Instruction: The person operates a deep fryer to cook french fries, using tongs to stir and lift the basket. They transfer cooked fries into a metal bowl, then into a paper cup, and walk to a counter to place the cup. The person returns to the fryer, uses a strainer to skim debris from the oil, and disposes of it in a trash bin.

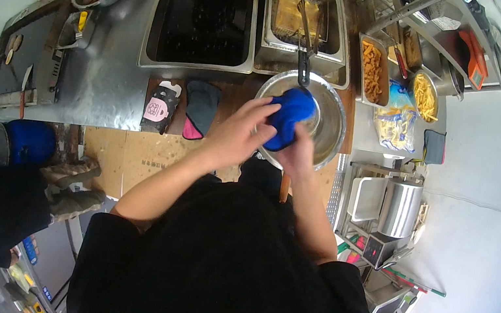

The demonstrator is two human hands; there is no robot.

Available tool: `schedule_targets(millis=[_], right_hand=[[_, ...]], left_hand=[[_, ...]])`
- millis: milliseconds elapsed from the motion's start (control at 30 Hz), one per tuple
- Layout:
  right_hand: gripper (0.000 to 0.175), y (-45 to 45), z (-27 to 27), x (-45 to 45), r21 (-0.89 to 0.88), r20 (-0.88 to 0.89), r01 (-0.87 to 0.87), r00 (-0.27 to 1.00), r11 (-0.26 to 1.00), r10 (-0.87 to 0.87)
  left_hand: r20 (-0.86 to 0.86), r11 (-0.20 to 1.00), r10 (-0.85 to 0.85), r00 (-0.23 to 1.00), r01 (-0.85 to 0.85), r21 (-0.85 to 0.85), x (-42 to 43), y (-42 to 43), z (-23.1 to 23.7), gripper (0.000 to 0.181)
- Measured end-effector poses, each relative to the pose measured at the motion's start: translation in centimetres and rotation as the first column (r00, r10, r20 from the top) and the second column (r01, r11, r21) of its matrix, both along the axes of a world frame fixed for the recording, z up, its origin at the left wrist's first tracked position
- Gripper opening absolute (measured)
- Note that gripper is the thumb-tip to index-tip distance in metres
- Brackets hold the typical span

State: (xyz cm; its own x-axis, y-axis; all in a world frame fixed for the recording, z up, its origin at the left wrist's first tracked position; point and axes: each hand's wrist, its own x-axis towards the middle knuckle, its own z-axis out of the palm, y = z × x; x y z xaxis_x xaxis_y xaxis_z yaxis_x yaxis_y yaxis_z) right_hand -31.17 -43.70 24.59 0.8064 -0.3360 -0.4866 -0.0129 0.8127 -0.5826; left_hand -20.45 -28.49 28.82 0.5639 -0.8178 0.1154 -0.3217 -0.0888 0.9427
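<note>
Both of my hands are on a blue cloth [291, 113] above a wide steel bowl [333, 120]. My left hand [253, 124] lies along the cloth's left side with its fingers spread against it. My right hand [299, 149], blurred, grips the cloth's lower right part. Part of the bowl is hidden behind the hands and cloth. Just beyond the bowl's far rim hangs the black handle [304, 68] of metal tongs [306, 21], which rest across a fryer basket [278, 22]. A wooden handle [284, 189] shows below the bowl, near my right wrist.
Ahead stand a fryer [299, 58] and a dark-filled steel basin [204, 14]. A grey and pink cloth [201, 108] and a patterned carton [159, 106] lie left. Fried food fills a steel pan [371, 72] at right. A co-worker [4, 200] stands at a griddle [24, 54].
</note>
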Motion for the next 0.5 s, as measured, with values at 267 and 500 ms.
schedule_targets(millis=[267,500], right_hand=[[0.034,-14.3,0.4,6.0,-0.803,-0.122,0.056,0.959,0.593,-0.256],[0.057,-15.1,0.1,17.0,-0.642,-0.686,-0.761,0.625,-0.094,-0.374]], left_hand=[[-0.184,0.995,0.096,0.978,-0.092,0.032,-2.0,5.4,-2.8,0.036],[-0.054,0.912,0.326,0.944,-0.299,0.280,-4.3,13.7,-10.3,0.033]])
